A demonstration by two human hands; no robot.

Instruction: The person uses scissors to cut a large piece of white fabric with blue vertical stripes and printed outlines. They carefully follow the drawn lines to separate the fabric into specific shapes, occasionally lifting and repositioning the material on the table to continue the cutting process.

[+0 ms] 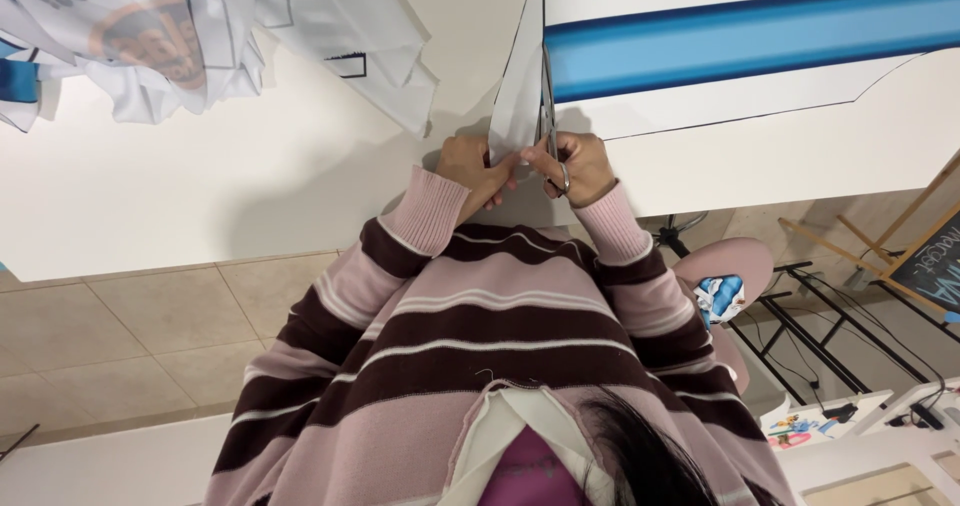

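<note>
Gripping scissors (pixel 549 116) | right hand (pixel 577 166) (fingers through handles) | left hand (pixel 478 166) pinching white fabric (pixel 517 96)

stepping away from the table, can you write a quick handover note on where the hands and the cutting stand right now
Right hand: fingers through the handles of the scissors, blades pointing away along the printed black outline.
Left hand: pinching the narrow cut strip beside the blades.
White fabric with a blue stripe lies flat on the white table, with a loose pile of printed fabric at the far left.
Done: the edge near the body is cut up to the blades.
Left: the outline past the blades and along the right side looks uncut.
</note>
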